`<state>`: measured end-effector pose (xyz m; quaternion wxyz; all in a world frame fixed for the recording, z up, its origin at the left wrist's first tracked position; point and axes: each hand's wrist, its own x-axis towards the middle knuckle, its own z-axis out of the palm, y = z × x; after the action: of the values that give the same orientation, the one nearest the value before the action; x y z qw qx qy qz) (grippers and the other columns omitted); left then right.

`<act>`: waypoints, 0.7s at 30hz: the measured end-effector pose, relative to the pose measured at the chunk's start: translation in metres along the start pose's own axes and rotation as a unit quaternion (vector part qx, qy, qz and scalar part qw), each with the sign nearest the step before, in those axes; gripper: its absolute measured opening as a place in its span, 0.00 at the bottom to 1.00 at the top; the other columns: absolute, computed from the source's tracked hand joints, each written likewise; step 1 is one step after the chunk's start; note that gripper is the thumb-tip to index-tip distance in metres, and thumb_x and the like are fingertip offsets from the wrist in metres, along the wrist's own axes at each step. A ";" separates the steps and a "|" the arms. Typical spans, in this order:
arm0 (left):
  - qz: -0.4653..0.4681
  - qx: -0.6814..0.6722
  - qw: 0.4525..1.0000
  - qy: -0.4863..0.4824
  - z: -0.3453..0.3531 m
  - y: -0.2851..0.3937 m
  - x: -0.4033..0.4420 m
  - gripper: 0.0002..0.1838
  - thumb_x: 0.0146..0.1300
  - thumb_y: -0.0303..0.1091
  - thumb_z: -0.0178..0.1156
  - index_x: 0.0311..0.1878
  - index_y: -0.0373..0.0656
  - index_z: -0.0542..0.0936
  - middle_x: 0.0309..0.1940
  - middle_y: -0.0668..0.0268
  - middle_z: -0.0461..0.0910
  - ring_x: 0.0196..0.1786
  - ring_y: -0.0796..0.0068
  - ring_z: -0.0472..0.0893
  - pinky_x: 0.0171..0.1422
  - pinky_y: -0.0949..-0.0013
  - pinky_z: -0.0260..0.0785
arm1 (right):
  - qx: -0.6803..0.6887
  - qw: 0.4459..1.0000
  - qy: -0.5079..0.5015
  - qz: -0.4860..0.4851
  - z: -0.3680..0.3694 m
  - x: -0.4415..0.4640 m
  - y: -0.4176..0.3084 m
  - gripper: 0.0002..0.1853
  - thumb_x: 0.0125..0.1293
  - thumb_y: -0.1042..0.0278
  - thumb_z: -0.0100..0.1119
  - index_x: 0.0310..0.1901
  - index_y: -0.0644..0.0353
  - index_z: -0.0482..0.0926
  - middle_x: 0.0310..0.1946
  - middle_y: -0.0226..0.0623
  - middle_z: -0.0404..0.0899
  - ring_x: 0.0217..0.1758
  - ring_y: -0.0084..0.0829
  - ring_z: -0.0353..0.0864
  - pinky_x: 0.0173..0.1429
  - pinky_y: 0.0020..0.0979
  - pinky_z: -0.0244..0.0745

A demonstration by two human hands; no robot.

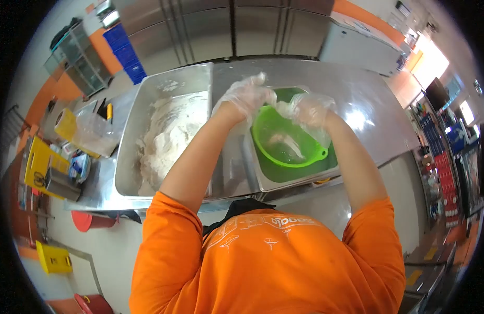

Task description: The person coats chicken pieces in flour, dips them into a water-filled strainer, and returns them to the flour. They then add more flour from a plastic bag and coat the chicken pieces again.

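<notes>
Both hands wear clear plastic gloves. My left hand (248, 97) is over the far left side of a bright green basket (297, 164); glare and the loose glove hide its fingertips. My right hand (307, 111) is at the basket's far right rim, its fingers blurred under the plastic. The basket sits in a steel tray (270, 184) holding greenish liquid. Inside the basket lies a pale, wet piece of food (289, 144). Left of it, a large steel pan (128, 157) holds white flour-like powder (174, 138), clumped in the middle.
The pans stand on a steel table (367, 99). At its left end are a yellow roll (65, 123), plastic bags and a yellow-handled tool (109, 111). Blue crates (124, 52) and a white chest freezer (357, 49) stand beyond. A red bin (87, 221) is on the floor.
</notes>
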<state>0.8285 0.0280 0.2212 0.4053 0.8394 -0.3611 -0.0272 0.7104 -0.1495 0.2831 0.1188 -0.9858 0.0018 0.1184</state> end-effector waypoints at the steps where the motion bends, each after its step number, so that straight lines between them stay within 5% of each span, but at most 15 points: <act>1: -0.008 -0.052 0.998 0.042 -0.011 -0.010 0.003 0.21 0.53 0.44 0.58 0.51 0.51 0.77 0.62 0.58 0.65 0.61 0.58 0.68 0.66 0.68 0.58 | 0.055 0.998 0.002 0.020 -0.007 -0.001 -0.019 0.19 0.63 0.53 0.49 0.38 0.62 0.80 0.38 0.46 0.79 0.39 0.38 0.78 0.45 0.38 0.71; 4: -0.030 0.059 0.984 0.162 -0.058 0.007 -0.020 0.18 0.53 0.34 0.58 0.50 0.60 0.79 0.67 0.64 0.59 0.66 0.61 0.63 0.67 0.70 0.57 | 0.322 0.936 0.087 -0.111 0.005 0.000 -0.068 0.22 0.64 0.49 0.49 0.39 0.62 0.79 0.36 0.42 0.79 0.38 0.33 0.76 0.42 0.35 0.71; 7: -0.061 0.151 0.942 0.294 -0.083 -0.026 -0.027 0.21 0.56 0.31 0.57 0.56 0.54 0.74 0.69 0.64 0.56 0.67 0.65 0.62 0.66 0.68 0.57 | 0.543 0.826 -0.028 -0.149 0.041 0.036 -0.115 0.20 0.64 0.49 0.50 0.40 0.60 0.78 0.34 0.38 0.78 0.36 0.29 0.74 0.39 0.32 0.71; 10: -0.019 0.067 0.946 0.317 -0.123 -0.044 -0.065 0.17 0.64 0.40 0.46 0.51 0.47 0.76 0.69 0.55 0.49 0.69 0.58 0.56 0.70 0.67 0.50 | 0.620 0.717 -0.102 -0.302 0.073 0.070 -0.175 0.15 0.65 0.55 0.51 0.39 0.58 0.79 0.31 0.33 0.77 0.33 0.26 0.73 0.37 0.29 0.70; 11: 0.005 0.027 0.942 0.336 -0.134 -0.044 -0.076 0.18 0.64 0.42 0.44 0.49 0.45 0.77 0.70 0.51 0.47 0.69 0.55 0.54 0.72 0.66 0.48 | 0.645 0.708 -0.118 -0.263 0.076 0.073 -0.198 0.13 0.64 0.58 0.51 0.39 0.58 0.79 0.31 0.33 0.77 0.33 0.26 0.73 0.37 0.30 0.70; 13: 0.050 0.263 0.895 0.356 -0.150 -0.116 -0.088 0.24 0.63 0.38 0.51 0.62 0.46 0.63 0.70 0.57 0.49 0.71 0.60 0.52 0.71 0.63 0.50 | 0.690 0.685 -0.151 -0.179 0.080 0.075 -0.241 0.09 0.63 0.63 0.52 0.39 0.58 0.79 0.31 0.31 0.77 0.33 0.26 0.73 0.38 0.30 0.71; 14: -0.064 0.475 0.846 0.234 -0.160 -0.097 -0.107 0.27 0.63 0.39 0.50 0.65 0.45 0.59 0.71 0.58 0.48 0.72 0.60 0.50 0.70 0.57 0.49 | 0.588 0.736 -0.136 -0.307 0.088 0.083 -0.251 0.09 0.63 0.64 0.52 0.38 0.57 0.78 0.31 0.31 0.77 0.34 0.26 0.74 0.39 0.31 0.71; 15: -0.121 0.748 0.651 0.056 -0.170 -0.076 -0.127 0.30 0.64 0.40 0.48 0.67 0.43 0.56 0.71 0.58 0.48 0.73 0.61 0.48 0.70 0.51 0.47 | 0.467 0.766 -0.115 -0.427 0.099 0.094 -0.259 0.08 0.62 0.65 0.52 0.38 0.57 0.78 0.32 0.31 0.77 0.34 0.27 0.75 0.41 0.31 0.72; 16: -0.081 0.859 0.498 -0.093 -0.180 -0.056 -0.147 0.33 0.64 0.41 0.47 0.70 0.42 0.52 0.71 0.59 0.47 0.73 0.62 0.46 0.69 0.46 0.46 | 0.330 0.774 -0.089 -0.533 0.106 0.102 -0.269 0.08 0.61 0.65 0.52 0.37 0.57 0.78 0.32 0.31 0.78 0.35 0.27 0.75 0.42 0.32 0.72; 17: -0.057 0.869 0.470 -0.143 -0.185 -0.054 -0.157 0.33 0.64 0.42 0.46 0.70 0.42 0.51 0.71 0.60 0.47 0.73 0.62 0.46 0.68 0.43 0.46 | 0.398 0.808 -0.176 -0.398 0.111 0.092 -0.285 0.11 0.59 0.61 0.54 0.40 0.57 0.79 0.36 0.36 0.80 0.39 0.31 0.77 0.46 0.33 0.72; 18: -0.031 0.875 0.443 -0.193 -0.191 -0.059 -0.165 0.33 0.65 0.43 0.44 0.70 0.43 0.51 0.71 0.61 0.47 0.73 0.62 0.47 0.68 0.39 0.46 | 0.303 0.850 -0.142 -0.406 0.116 0.098 -0.290 0.13 0.59 0.60 0.56 0.40 0.58 0.79 0.37 0.36 0.80 0.40 0.31 0.77 0.48 0.33 0.72; 19: 0.066 0.887 0.440 -0.123 -0.189 -0.130 -0.166 0.30 0.62 0.38 0.45 0.67 0.40 0.58 0.66 0.55 0.60 0.67 0.56 0.61 0.63 0.46 0.58 | 0.203 0.883 -0.106 -0.411 0.121 0.108 -0.289 0.14 0.59 0.59 0.57 0.41 0.60 0.79 0.38 0.37 0.80 0.41 0.31 0.77 0.49 0.33 0.71; 21: -0.159 0.555 0.812 -0.084 -0.192 -0.151 -0.155 0.25 0.60 0.38 0.46 0.62 0.40 0.66 0.58 0.52 0.68 0.60 0.53 0.69 0.59 0.50 0.64 | 0.065 0.927 -0.120 -0.350 0.115 0.130 -0.293 0.18 0.58 0.55 0.59 0.43 0.61 0.79 0.42 0.39 0.79 0.44 0.32 0.77 0.51 0.33 0.70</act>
<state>0.8671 0.3147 0.2060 -0.1720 0.9617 -0.2091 0.0434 0.8187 0.1652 0.2124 0.2155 -0.8924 -0.3501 0.1860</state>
